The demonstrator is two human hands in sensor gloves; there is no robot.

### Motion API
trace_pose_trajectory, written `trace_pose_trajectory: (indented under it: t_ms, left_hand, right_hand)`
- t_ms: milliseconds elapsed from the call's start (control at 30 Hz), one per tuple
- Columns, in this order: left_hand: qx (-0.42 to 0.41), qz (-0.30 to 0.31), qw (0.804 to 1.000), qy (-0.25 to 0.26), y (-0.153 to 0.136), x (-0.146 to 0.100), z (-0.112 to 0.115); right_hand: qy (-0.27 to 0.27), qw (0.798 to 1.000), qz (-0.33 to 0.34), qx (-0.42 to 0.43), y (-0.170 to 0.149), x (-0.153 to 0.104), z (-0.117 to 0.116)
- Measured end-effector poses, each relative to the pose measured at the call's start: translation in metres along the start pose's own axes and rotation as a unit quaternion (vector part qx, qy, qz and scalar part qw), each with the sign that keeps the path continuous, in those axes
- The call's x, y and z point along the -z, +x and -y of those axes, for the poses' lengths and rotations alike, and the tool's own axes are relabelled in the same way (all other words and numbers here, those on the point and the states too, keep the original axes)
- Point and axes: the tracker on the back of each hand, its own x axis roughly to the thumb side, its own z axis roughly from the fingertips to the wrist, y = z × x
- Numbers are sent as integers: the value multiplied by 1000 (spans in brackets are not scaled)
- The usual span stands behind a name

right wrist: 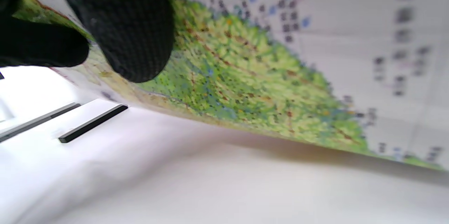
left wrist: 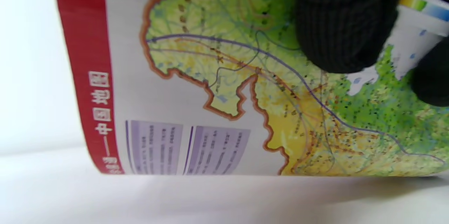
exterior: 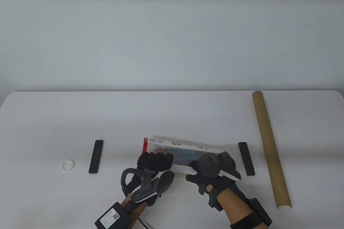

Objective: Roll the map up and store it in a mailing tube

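Table view — I am rolling the map [exterior: 182,156] near the table's front edge, both hands on it.

I am holding the roll with my left hand [exterior: 154,160] curled over its red-bordered end and my right hand [exterior: 215,167] gripping the other end; fingers of each are pressing together on the paper, as the wrist views are showing. The mailing tube [exterior: 270,147] is lying well to the right of the map, beyond the right black bar [exterior: 246,158]; the left black bar [exterior: 96,156] and a small white cap [exterior: 68,164] are sitting to the map's left. To do this well, I judge I should be keeping even pressure at both ends so the roll is not coning, and tightening it enough to fit the tube. My trackers are hiding the roll's near edge — how tight it is, I cannot tell.
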Motion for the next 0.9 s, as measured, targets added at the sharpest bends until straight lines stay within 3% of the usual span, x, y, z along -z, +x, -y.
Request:
trace_pose_trajectory:
  t_ms: [133,367,633,733,900]
  left_hand:
    - [-11,-7,1000,-15,-3,2,3]
    - [-86,-34,991,-101,-17,8,12]
    - [-217,-62,954,-199,-36,13,27]
    - [-218,-56,954,-198,-35,13,27]
    - [-161,-29,974,-156,-25,11,23]
  right_hand:
    - [-32,998,14,-45,5,-3,1]
    - [-96,979,50,-170,26,-11,1]
    - [-130,953,78,-261,43,-17,2]
    - [-123,956,71,-256,41,-15,1]
    - [-87,970,49,-221,33,-10,-1]
